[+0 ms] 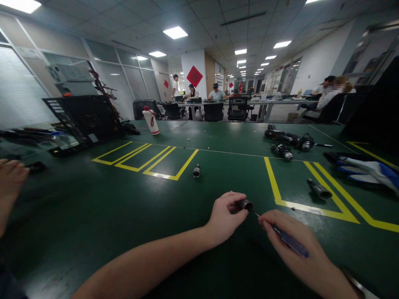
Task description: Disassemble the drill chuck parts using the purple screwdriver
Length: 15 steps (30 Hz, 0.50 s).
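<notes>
My left hand point(226, 216) is closed around a small metal cylindrical part, a socket-like piece point(247, 204) whose round open end faces my right side. In my right hand point(291, 236) is a screwdriver with a bluish translucent handle point(291, 243); its thin shaft points at the mouth of the metal part. Whether the tip touches inside cannot be made out. A similar metal socket point(196, 171) lies on the green table beyond my left hand. Another metal socket point(320, 190) rests to the right, inside a yellow taped outline. Near it sits a tiny dark piece point(293, 209).
Black-and-silver tool parts point(285, 143) are piled at the back right, beside blue-white gloves point(368, 170). A white bottle point(151, 120) stands at the back, left of centre. Dark equipment point(87, 116) occupies the far left. Another person's hand point(11, 178) is at the left edge.
</notes>
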{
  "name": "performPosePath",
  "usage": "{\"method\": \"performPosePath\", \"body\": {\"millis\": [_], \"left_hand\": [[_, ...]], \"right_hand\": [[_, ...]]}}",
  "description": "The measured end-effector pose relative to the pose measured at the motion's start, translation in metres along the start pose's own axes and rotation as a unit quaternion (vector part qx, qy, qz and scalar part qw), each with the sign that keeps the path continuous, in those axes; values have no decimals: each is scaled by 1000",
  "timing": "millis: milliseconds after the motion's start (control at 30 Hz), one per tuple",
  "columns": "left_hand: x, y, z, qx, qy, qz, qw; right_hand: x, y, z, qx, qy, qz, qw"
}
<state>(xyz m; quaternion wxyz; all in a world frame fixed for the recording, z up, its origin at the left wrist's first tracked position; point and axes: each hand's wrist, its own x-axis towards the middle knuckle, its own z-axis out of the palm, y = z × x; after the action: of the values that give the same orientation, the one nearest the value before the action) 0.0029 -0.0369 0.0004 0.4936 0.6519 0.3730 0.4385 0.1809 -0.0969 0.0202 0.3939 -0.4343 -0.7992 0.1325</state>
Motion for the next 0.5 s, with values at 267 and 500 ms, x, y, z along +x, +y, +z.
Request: {"method": "performPosePath", "body": {"millis": [267, 500], "left_hand": [[-1, -4, -1, -23, -19, -42, 999], [-2, -4, 0, -27, -16, -47, 998]], "right_hand": [[-3, 3, 2, -9, 4, -32, 999], [-5, 0, 3, -35, -9, -40, 999]]}}
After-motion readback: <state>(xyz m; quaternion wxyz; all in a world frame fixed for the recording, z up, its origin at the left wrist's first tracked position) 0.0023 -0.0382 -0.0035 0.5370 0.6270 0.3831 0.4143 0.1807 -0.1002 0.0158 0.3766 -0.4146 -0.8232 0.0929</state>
